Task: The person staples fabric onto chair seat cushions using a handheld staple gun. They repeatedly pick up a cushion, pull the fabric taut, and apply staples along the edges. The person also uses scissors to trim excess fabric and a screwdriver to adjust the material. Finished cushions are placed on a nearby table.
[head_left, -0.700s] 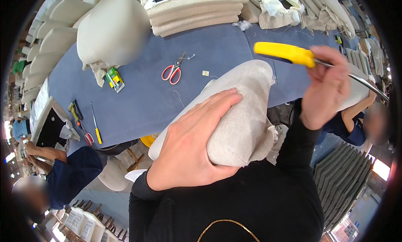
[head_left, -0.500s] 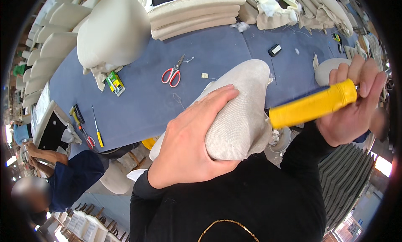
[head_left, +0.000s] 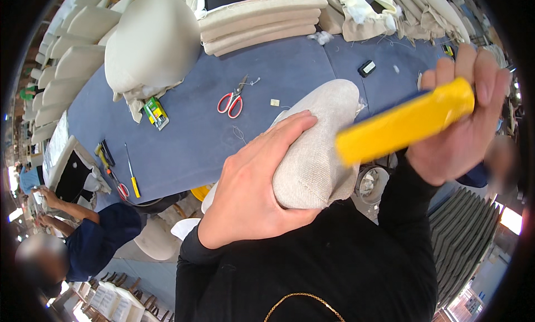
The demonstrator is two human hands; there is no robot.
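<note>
My left hand (head_left: 264,174) wraps over the near side of a beige fabric-covered cushion (head_left: 329,138), its thumb below and fingers across the top. The cushion stands tilted against the front of my body. On the right, my right hand (head_left: 460,115) is raised and closed on one end of a yellow bar-shaped tool (head_left: 404,124) with a dark blue side. The tool is smeared by motion, so its exact kind is unclear. Its free end overlaps the cushion's right edge in view; whether they touch I cannot tell.
Red-handled scissors (head_left: 230,103), a green-yellow packet (head_left: 155,113) and a yellow-handled screwdriver (head_left: 132,174) lie on the blue-grey table (head_left: 189,155). Stacked padded panels (head_left: 262,26) and a rounded cushion (head_left: 147,46) stand behind. A co-worker (head_left: 106,238) is at left; a bucket (head_left: 374,185) sits below.
My right hand has risen slightly and swung the yellow tool leftward, so its free end now overlaps the cushion's edge. The left hand and cushion stay nearly still.
</note>
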